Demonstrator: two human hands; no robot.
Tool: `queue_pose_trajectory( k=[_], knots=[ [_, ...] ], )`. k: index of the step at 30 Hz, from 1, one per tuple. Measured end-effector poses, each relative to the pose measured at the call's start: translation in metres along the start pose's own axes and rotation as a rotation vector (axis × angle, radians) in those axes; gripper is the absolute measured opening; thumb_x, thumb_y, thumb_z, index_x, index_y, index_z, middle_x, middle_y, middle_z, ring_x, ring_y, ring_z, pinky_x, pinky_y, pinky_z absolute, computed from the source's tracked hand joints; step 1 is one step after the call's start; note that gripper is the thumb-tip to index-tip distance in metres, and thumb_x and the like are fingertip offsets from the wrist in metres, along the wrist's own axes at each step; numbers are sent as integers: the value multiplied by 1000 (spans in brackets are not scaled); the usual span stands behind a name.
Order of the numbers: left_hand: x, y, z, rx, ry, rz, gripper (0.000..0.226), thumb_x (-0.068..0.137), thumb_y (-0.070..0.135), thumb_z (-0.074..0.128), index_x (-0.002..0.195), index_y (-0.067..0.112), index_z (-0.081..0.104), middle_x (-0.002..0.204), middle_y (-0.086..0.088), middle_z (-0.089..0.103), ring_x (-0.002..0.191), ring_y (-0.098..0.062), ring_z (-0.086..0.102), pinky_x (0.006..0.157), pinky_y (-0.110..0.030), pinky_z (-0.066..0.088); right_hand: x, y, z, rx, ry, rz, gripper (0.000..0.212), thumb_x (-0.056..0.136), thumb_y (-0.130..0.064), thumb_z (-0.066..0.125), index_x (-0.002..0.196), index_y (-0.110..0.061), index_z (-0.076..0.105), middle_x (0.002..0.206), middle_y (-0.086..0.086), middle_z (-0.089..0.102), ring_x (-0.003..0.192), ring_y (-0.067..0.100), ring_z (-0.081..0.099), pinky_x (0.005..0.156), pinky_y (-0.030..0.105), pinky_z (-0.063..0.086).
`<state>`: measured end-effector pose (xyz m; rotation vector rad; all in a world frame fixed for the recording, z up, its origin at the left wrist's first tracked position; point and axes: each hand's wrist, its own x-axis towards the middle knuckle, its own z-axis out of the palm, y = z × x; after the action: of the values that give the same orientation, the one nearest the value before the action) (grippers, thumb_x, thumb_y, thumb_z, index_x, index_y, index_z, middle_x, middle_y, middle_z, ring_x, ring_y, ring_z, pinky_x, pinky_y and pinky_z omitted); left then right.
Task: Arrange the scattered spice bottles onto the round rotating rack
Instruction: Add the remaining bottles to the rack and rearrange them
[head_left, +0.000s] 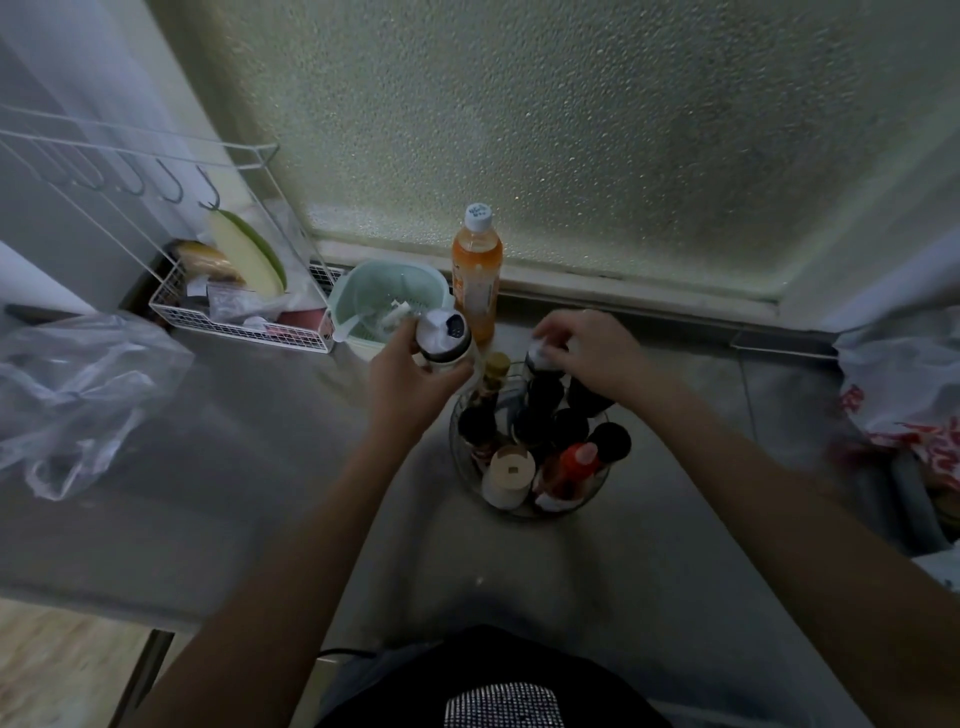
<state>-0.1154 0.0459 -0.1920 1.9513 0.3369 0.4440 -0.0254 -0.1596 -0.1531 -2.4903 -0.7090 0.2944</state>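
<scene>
Rack (524, 512) holding bottles (569, 467), shaker (444, 338) in left hand (408, 382)

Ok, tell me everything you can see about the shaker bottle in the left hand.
The shaker bottle looks like clear plastic or glass with pale contents and a dark band low on its body. Its white flip cap stands open, baring a dark sifter top with small holes. The left hand holds it in a curled grip round the body, tilted slightly, lifted above the counter just left of the round rack, in front of the mint green strainer bowl. Its base is hidden by the fingers.
</scene>
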Motion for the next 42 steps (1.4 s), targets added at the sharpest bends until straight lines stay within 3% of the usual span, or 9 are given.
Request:
queue_pose_trajectory(
  k=[6, 10, 16, 20, 27, 30, 33, 35, 42],
  knots=[
    [9, 7, -7, 16, 118, -1, 44, 62, 44, 74, 98, 22, 59, 86, 13, 65, 81, 5, 61, 73, -25, 55, 25, -22, 8, -301, -262, -98, 52, 81, -42, 63, 130, -32, 49, 127, -5, 61, 124, 16, 49, 114, 46, 21],
    [15, 7, -11, 78, 120, 13, 40, 65, 36, 78, 97, 21, 60, 88, 9, 66, 83, -8, 63, 72, -26, 52, 37, -32, 36, -275, -427, -118, 50, 77, -51, 63, 123, -34, 52, 126, -9, 60, 126, 15, 47, 114, 56, 0],
    [20, 4, -11, 85, 107, -6, 38, 63, 38, 77, 95, 27, 59, 82, 17, 64, 78, 1, 62, 66, -16, 46, 36, -36, 47, -235, -389, -133, 34, 81, -50, 60, 109, -31, 60, 112, -7, 63, 111, 17, 54, 108, 46, 26],
    [24, 6, -1, 80, 57, -32, 42, 62, 38, 78, 98, 29, 60, 82, 19, 62, 76, 12, 56, 64, -7, 41, 32, -41, 40, -268, -423, -186, 18, 88, -25, 59, 104, -17, 62, 104, 3, 63, 93, 18, 58, 73, 27, 39],
    [27, 3, 26, 53, -96, 3, 34, 64, 30, 79, 90, 28, 57, 73, 20, 61, 71, 19, 56, 59, 0, 41, 11, -44, 21, -459, -632, -208, 24, 92, -21, 51, 113, -13, 61, 111, 7, 63, 98, 23, 58, 88, 38, 48],
    [25, -4, 39, 66, -201, -18, 41, 64, 33, 80, 100, 25, 61, 86, 12, 67, 79, 2, 63, 66, -9, 45, 2, -33, 11, -279, -500, -159, 25, 95, -22, 48, 115, -19, 63, 112, 3, 64, 97, 16, 57, 82, 30, 45],
    [26, -14, 49, 82, -264, -38, 47, 63, 31, 81, 105, 20, 62, 98, 2, 70, 93, -14, 65, 77, -24, 53, -15, -3, -5, 76, 115, -11, 21, 94, -16, 49, 108, -16, 65, 99, 4, 70, 89, 15, 65, 78, 31, 51],
    [26, -18, 54, 37, -306, -55, 46, 64, 27, 81, 105, 20, 62, 93, 9, 68, 91, -8, 65, 75, -14, 51, -28, 24, -11, 203, 431, 145, 21, 94, -11, 48, 108, -12, 64, 97, 8, 71, 89, 20, 67, 76, 32, 52],
    [40, -13, 63, 33, -537, -56, 55, 65, 14, 83, 113, 14, 56, 102, 2, 63, 98, -14, 62, 83, -27, 53, -53, 52, 1, 358, -82, 287, 74, 77, 17, 36, 133, -30, 45, 140, 6, 47, 125, 20, 48, 94, 25, 41]
  ],
)
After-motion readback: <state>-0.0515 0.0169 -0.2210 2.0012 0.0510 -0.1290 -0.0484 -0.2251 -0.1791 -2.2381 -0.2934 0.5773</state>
